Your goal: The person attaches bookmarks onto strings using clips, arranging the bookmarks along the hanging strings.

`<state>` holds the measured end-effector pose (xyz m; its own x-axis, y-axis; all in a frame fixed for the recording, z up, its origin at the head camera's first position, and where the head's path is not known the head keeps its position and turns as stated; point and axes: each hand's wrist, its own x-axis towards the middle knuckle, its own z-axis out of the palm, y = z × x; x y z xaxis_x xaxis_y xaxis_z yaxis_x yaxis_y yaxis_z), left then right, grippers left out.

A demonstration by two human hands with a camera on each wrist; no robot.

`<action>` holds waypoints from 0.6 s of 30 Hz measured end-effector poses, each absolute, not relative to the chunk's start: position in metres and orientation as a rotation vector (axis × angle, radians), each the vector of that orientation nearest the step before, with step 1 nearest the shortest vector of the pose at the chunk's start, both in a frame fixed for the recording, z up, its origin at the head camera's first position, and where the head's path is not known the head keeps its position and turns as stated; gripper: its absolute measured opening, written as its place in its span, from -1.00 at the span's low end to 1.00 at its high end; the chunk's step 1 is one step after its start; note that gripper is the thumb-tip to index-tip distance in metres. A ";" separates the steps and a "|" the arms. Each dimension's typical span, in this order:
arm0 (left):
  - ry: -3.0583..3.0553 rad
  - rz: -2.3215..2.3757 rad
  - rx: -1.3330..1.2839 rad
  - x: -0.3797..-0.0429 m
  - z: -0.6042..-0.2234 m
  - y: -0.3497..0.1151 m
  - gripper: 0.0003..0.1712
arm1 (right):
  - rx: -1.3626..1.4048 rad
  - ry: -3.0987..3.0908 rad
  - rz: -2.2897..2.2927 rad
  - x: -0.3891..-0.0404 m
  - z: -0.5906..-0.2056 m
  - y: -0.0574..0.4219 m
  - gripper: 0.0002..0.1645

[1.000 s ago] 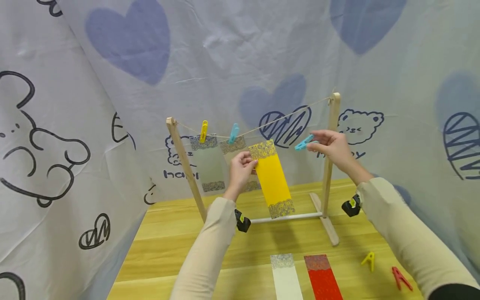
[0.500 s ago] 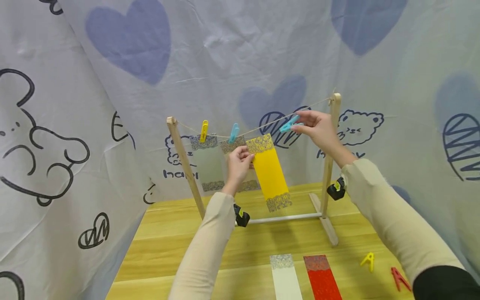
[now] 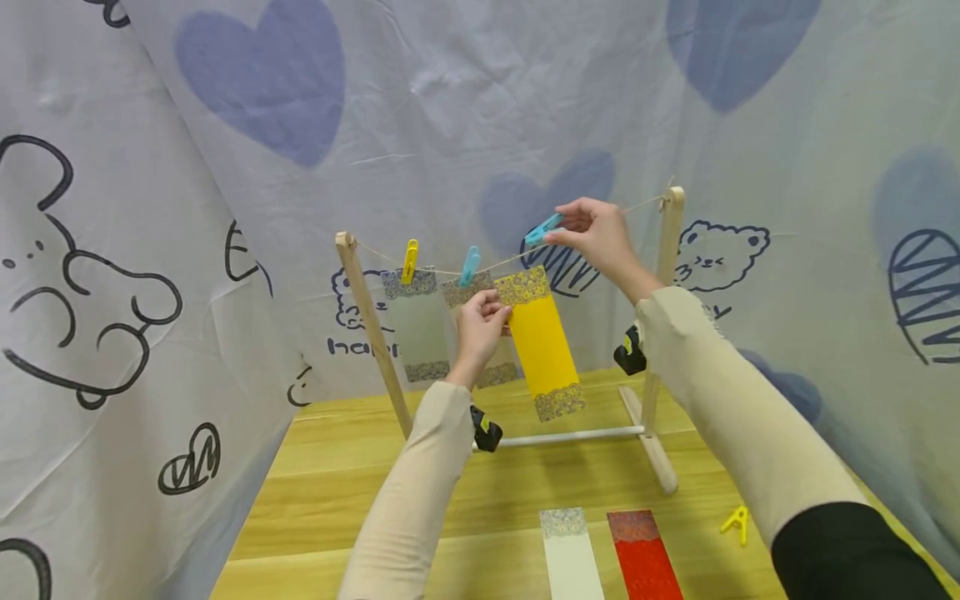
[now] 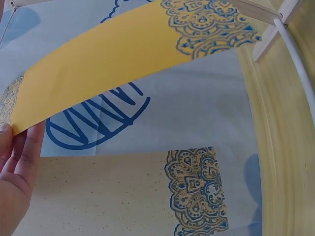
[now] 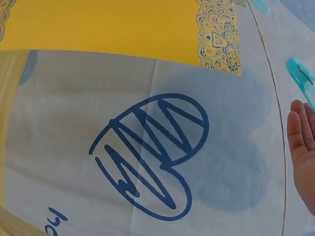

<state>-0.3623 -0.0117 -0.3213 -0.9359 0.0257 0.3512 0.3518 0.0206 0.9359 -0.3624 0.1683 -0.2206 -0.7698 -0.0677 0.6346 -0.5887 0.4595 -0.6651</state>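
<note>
My left hand [image 3: 482, 332] pinches a yellow paper strip [image 3: 542, 346] by its left edge near the top; lace-like patterned bands run across both its ends. The strip tilts just below the string [image 3: 517, 257], right of the other hung papers. In the right hand [image 3: 596, 236], a light-blue clothespin [image 3: 543, 228] is pinched between thumb and fingers, above the string and up and right of the strip's top. The right wrist view shows that clothespin [image 5: 301, 78] apart from the yellow paper [image 5: 123, 29].
A yellow clothespin [image 3: 409, 262] and a blue clothespin [image 3: 469, 266] hold a pale green strip [image 3: 420, 329] and a speckled beige strip [image 4: 108, 191] on the string. Wooden posts [image 3: 671, 242] carry it. On the table lie a white strip [image 3: 572, 558], a red strip [image 3: 645, 554] and a yellow clothespin [image 3: 738, 524].
My right hand has carried the blue clothespin leftward and up, over the string toward the yellow strip. The left hand has raised the strip slightly. The right arm now covers the red clothespin.
</note>
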 end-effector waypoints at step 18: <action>-2.034 -1.979 -0.370 -0.366 -0.324 -0.010 -0.71 | 0.514 -2.415 1.128 -0.367 -0.222 0.153 -0.70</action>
<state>-0.3656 -0.0095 -0.3235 -0.9284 -0.0110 0.3715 0.3710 0.0295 0.9282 -0.3672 0.1534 -0.2216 -0.8420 -0.1498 0.5183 -0.4937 0.6015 -0.6281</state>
